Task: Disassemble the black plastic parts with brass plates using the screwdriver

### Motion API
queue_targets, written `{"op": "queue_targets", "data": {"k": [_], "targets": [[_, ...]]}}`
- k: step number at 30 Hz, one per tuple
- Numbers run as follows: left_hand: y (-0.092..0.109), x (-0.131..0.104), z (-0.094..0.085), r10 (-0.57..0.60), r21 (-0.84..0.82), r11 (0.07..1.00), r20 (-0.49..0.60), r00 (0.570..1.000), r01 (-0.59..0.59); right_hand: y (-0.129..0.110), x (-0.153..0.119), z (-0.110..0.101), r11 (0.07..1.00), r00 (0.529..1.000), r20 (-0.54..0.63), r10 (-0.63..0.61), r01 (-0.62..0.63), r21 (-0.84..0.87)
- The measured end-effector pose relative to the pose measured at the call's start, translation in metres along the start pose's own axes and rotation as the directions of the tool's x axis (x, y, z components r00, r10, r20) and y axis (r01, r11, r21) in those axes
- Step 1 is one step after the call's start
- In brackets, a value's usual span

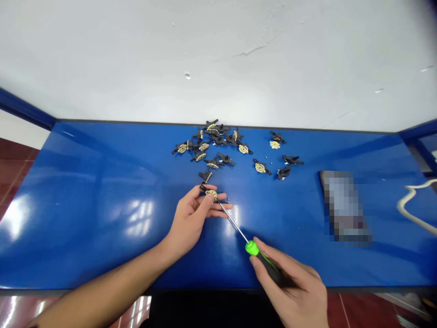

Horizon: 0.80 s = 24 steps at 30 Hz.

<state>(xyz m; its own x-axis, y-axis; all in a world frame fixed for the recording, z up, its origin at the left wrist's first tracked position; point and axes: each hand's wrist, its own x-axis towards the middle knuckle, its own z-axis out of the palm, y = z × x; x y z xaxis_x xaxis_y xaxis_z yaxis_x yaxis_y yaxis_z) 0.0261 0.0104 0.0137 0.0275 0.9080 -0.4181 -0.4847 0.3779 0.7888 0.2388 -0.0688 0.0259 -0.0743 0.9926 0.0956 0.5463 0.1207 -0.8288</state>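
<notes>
My left hand [193, 209] pinches a small black part with a round brass-coloured plate [211, 194] between thumb and fingers, just above the table. In my right hand [297, 287] is a screwdriver [251, 248] with a black and bright green handle, its fingers wrapped round the grip. The long metal shaft slants up and left, and its tip meets the edge of the brass-coloured plate. Whether the tip sits in a screw is too small to tell. A tiny dark piece, perhaps a screw [228, 199], shows beside my left fingertips.
Several similar black parts [218, 140] lie in a loose cluster near the wall. To their right are a few more parts [260, 167] and a separate brass-coloured plate [274, 145]. A blurred-out phone-like slab [344, 205] and a pale cable [409, 205] lie on the blue table [85, 205].
</notes>
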Motion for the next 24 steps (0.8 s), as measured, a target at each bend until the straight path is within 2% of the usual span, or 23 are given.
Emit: {"op": "queue_targets", "data": {"k": [6,12,16,18,20,21,22,23,24], "targets": [[0.001,-0.001,0.002,-0.003,0.017,1.0,-0.007,1.0,0.003,0.001,-0.002,-0.001,1.0,0.999,-0.027,-0.026,0.026,0.011],[-0.001,-0.001,0.002,0.018,0.055,0.998,-0.007,1.0,-0.017,-0.001,0.0,-0.001,1.0,1.0,-0.013,0.003,-0.002,0.01],[-0.005,-0.006,0.0,0.102,0.207,0.973,-0.002,0.995,-0.1,-0.007,0.004,-0.006,0.999,0.999,-0.002,0.039,-0.039,0.014],[-0.007,-0.01,-0.002,0.158,0.329,0.931,0.025,0.987,-0.158,-0.011,0.006,-0.009,0.991,0.992,0.007,0.127,-0.127,0.045],[-0.006,-0.015,-0.003,0.221,0.448,0.866,0.058,0.974,-0.223,-0.014,0.008,-0.012,0.934,0.947,0.098,0.307,-0.319,0.163],[-0.006,-0.018,-0.004,0.254,0.497,0.829,0.074,0.964,-0.257,-0.015,0.009,-0.013,0.861,0.893,0.191,0.408,-0.446,0.246],[-0.005,-0.02,-0.004,0.287,0.537,0.793,0.09,0.954,-0.289,-0.016,0.01,-0.015,0.758,0.819,0.296,0.492,-0.57,0.317],[-0.004,-0.022,-0.004,0.316,0.568,0.758,0.107,0.943,-0.319,-0.017,0.011,-0.017,0.653,0.74,0.393,0.545,-0.669,0.355],[-0.003,-0.024,-0.004,0.341,0.593,0.728,0.122,0.932,-0.344,-0.018,0.012,-0.019,0.586,0.687,0.452,0.569,-0.725,0.362]]}}
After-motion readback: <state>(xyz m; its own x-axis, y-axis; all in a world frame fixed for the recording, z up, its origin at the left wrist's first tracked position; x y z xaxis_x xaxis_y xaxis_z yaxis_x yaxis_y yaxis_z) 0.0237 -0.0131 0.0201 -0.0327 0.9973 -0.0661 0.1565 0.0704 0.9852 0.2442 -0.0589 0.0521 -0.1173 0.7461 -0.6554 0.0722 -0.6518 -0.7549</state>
